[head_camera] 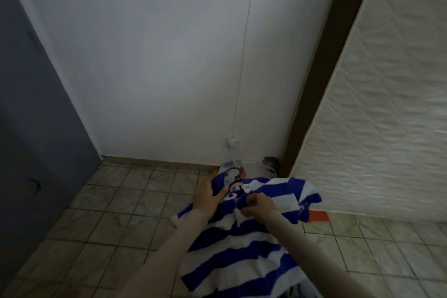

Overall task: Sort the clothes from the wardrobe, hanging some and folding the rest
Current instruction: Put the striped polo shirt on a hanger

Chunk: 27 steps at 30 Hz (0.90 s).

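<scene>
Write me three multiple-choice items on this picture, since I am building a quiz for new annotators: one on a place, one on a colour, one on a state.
1. Where does the mattress stand?
A. flat on the floor at the left
B. upright at the right
C. against the grey door

2. What colours is the shirt in the hands?
A. red and black
B. plain green
C. blue and white stripes

3. What is the right hand doing?
A. pinching the shirt near its collar
B. hanging open at the side
C. pressing flat on the wall

Answers:
1 B: the quilted mattress stands on edge along the right side.
2 C: the shirt has broad blue and white bands.
3 A: the right hand has its fingers curled on the cloth by the collar, while the left hand holds the shirt's other shoulder, near a dark hanger.
</scene>
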Tool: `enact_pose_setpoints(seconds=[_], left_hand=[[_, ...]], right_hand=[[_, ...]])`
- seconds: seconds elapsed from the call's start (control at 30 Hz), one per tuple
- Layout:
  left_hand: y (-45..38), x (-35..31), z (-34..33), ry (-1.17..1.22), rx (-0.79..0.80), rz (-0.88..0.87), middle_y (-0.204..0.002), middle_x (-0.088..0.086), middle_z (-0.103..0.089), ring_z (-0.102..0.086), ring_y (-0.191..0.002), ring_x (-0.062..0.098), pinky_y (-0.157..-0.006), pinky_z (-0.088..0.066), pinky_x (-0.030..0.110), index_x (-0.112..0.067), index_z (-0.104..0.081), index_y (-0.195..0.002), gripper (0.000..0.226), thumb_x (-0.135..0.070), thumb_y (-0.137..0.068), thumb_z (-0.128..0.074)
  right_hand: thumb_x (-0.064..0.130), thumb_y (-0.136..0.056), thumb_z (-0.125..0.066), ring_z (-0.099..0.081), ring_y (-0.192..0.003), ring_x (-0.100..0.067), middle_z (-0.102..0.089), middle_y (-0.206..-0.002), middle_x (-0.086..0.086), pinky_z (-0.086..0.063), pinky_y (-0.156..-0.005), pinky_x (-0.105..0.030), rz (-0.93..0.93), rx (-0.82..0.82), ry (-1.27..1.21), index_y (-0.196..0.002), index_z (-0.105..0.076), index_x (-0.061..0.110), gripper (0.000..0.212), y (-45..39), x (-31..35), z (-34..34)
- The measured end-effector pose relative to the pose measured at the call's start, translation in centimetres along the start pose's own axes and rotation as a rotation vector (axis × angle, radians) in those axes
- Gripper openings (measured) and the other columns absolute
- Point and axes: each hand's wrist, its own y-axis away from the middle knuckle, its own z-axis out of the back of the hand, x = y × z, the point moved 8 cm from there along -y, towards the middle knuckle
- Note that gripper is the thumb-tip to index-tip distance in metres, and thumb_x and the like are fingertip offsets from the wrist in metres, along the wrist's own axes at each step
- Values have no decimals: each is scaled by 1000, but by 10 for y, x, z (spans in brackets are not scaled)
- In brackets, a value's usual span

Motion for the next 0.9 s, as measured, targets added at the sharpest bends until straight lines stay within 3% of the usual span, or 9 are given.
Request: enact_pose_setpoints(seconds=[0.1, 0.17, 0.23, 0.33, 0.47, 0.57, 0.73, 0.9], left_hand=[[17, 8, 7, -28, -13, -19, -129, 8, -53, -51, -116, 25, -97, -41, 38, -14, -45, -130, 86, -70, -65, -46], [27, 11, 11, -33, -50, -49, -133, 6, -50, -47, -120, 25, -101, -38, 43, -15, -42, -136, 89, -70, -66, -43], [41, 11, 15, -108, -122, -105, -131, 5, -48, -43, -121, 23, -102, -35, 37, -13, -43, -135, 65, -50, -84, -56], [68, 0, 22, -163, -345, -236, -105, 0, -54, -48, -99, 15, -81, -35, 21, -14, -58, -107, 22, -12, -85, -63], [80, -9, -10, -66, -110, -274, -84, -2, -59, -52, -74, -1, -69, -41, 14, -12, -62, -85, 6, -7, -87, -60], [75, -8, -14, -14, -140, -193, -87, 0, -62, -57, -79, 7, -67, -41, 5, -8, -66, -94, 8, -9, -87, -62], [68, -3, -16, -13, -147, -58, -92, 4, -63, -55, -81, 11, -67, -40, 10, -5, -65, -102, 17, -11, -86, -65], [69, -4, -20, 25, -150, 25, -80, -3, -56, -51, -73, 7, -57, -39, 3, -8, -60, -91, 7, -3, -86, -61]], right_hand=[[18, -88, -60, -60, -99, -23, -65, -105, -7, -50, -91, -35, -6, 12, 0, -100, -62, 15, 13, 1, -6, -11], [18, -87, -60, -60, -94, -22, -64, -98, -6, -50, -88, -36, 1, 4, 7, -85, -60, 19, 3, 4, -7, -15], [19, -87, -60, -57, -85, -18, -60, -87, -1, -49, -82, -32, 12, -23, -1, -70, -51, 26, 20, 4, -10, -16], [21, -87, -62, -53, -77, -12, -53, -75, 6, -44, -72, -23, 29, -39, -44, -67, -48, 27, 25, 7, -12, -18], [20, -86, -64, -55, -79, -14, -53, -73, 7, -45, -74, -23, 62, -67, -73, -67, -48, 26, 25, 10, -14, -19], [20, -85, -65, -55, -80, -16, -52, -71, 8, -45, -75, -25, 78, -81, -81, -66, -49, 27, 27, 13, -12, -19], [16, -85, -65, -50, -66, -6, -52, -67, 8, -41, -72, -23, 95, -72, -128, -62, -49, 25, 29, 16, -15, -20], [14, -84, -66, -51, -65, -7, -54, -66, 6, -41, -68, -19, 103, -85, -156, -61, -53, 23, 28, 18, -15, -20]])
